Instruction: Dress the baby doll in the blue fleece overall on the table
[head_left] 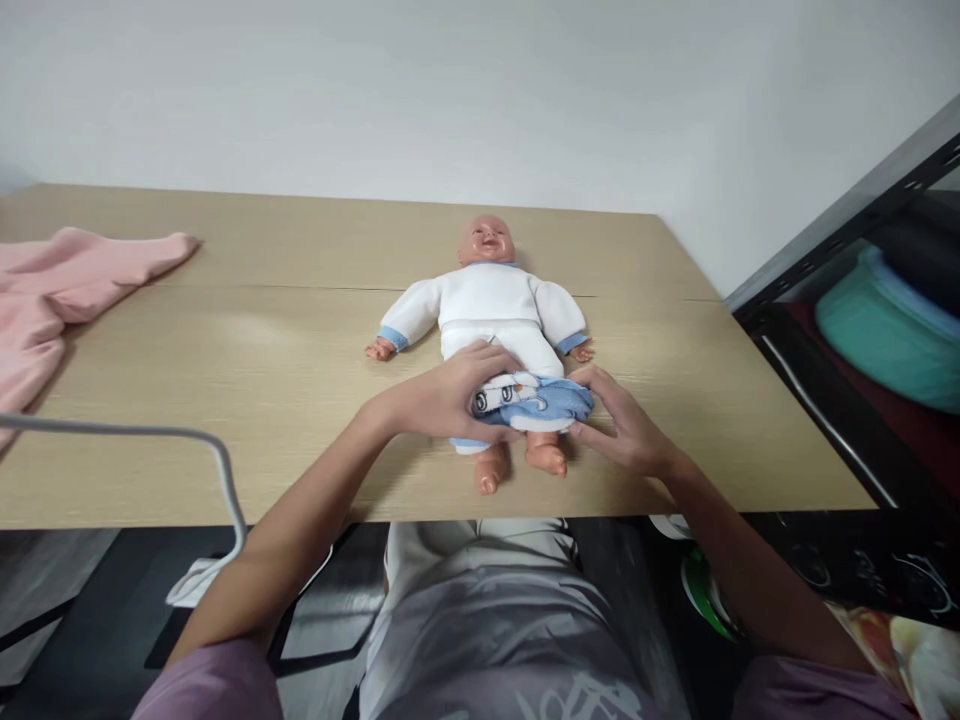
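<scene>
A baby doll (488,290) lies face up on the table, head toward the wall, in a white top and white trousers with blue cuffs. Over its lower legs is a small blue-and-white cloth piece with embroidered eyes (551,400); whether it is a hat or a bib I cannot tell. My left hand (450,390) grips its left end, fingers on top and thumb below. At the right end, my right hand (626,420) pinches the edge between thumb and fingers. Both bare doll feet (491,470) show beneath the cloth. Part of the trouser legs is hidden by my hands.
Pink clothing (67,290) lies at the table's left side. A grey cable or rod (150,428) crosses the left front edge. On the right, a dark metal rack (825,400) holds a teal basin (892,330). The wooden table (300,400) meets a white wall behind.
</scene>
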